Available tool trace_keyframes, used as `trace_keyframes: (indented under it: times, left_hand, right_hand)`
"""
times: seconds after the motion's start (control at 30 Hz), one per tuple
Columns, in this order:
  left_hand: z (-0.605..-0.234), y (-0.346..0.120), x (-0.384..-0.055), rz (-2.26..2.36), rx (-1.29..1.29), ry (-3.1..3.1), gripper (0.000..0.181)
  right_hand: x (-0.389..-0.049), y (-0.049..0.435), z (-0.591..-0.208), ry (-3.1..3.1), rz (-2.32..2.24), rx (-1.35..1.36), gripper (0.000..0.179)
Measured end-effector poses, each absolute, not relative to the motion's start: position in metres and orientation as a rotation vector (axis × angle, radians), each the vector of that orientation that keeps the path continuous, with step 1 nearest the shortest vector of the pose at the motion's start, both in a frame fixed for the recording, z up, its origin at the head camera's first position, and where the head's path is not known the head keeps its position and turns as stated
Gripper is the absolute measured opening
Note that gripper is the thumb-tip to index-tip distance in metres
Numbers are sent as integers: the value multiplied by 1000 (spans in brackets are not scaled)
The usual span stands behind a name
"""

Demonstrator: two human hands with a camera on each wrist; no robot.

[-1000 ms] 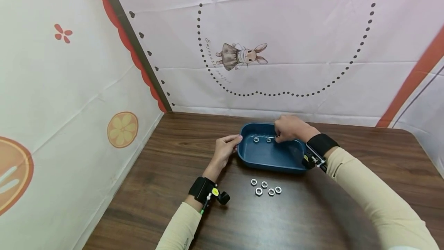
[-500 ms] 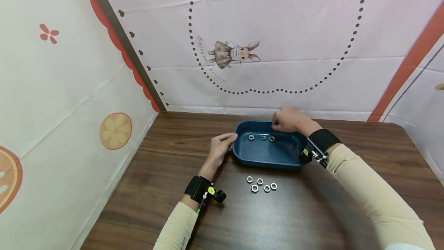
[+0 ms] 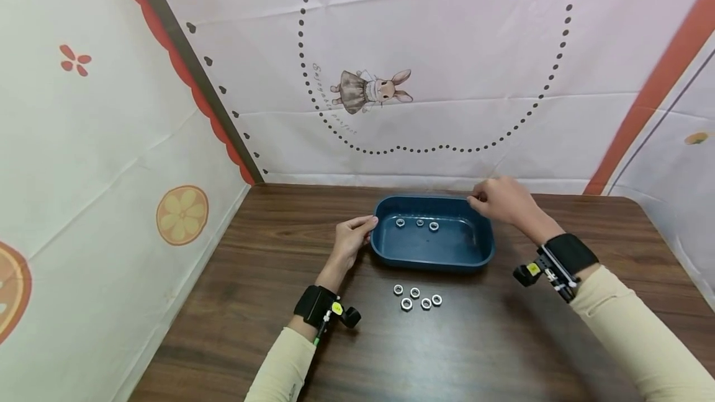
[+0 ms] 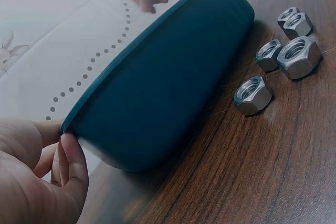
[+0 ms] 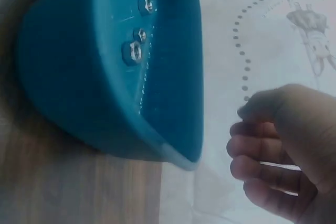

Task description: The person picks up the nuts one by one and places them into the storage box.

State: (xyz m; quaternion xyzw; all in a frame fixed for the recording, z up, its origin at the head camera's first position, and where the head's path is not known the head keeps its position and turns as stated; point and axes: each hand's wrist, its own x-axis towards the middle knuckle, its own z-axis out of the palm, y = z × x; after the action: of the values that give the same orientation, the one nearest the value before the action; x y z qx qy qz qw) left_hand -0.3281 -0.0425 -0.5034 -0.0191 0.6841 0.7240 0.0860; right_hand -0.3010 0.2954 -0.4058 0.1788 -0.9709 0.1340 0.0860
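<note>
A dark blue oblong tray (image 3: 447, 252) stands at the back of the table. My left hand (image 3: 349, 239) pinches its left rim between thumb and fingers, which the left wrist view shows close up. Three metal hex nuts (image 5: 131, 54) of differing sizes lie on the tray floor along its far side. My right hand (image 3: 507, 201) hovers above the tray's far right corner. In the right wrist view its fingers (image 5: 257, 148) are loosely bent, apart from the tray, and hold nothing. Several more hex nuts (image 4: 302, 61) sit grouped on the table in front of the tray.
The brown wood-grain table (image 3: 251, 278) meets a printed white cloth backdrop (image 3: 458, 79) right behind the tray. Another cloth wall (image 3: 100, 160) rises along the left side. Each wrist carries a strapped camera.
A third nut came to lie in the tray as my right hand lifted away from it. That hand then moved right, to the far right corner. My left hand kept its pinch on the rim.
</note>
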Motion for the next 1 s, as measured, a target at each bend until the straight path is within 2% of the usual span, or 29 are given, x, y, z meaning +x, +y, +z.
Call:
trace_keyframes:
  times: [0.17, 0.43, 0.67, 0.83, 1.0]
  left_hand:
    - [-507, -44, -326, 2172, -93, 2033, 33]
    - [-509, -43, -327, 2170, -98, 2039, 30]
    - [-506, -43, -326, 2175, -108, 2022, 33]
    - [-504, -42, -325, 2169, -92, 2008, 37]
    - [-503, -42, -325, 2178, -102, 2015, 34]
  right_hand:
    - [-270, 297, -411, -2844, 447, 488, 21]
    - [-219, 271, -431, -2807, 575, 542, 11]
    - [-192, 245, -443, -2760, 581, 630, 5]
    - [-174, 228, -451, -2753, 556, 655, 5]
    - [-171, 216, -465, -2920, 613, 654, 11]
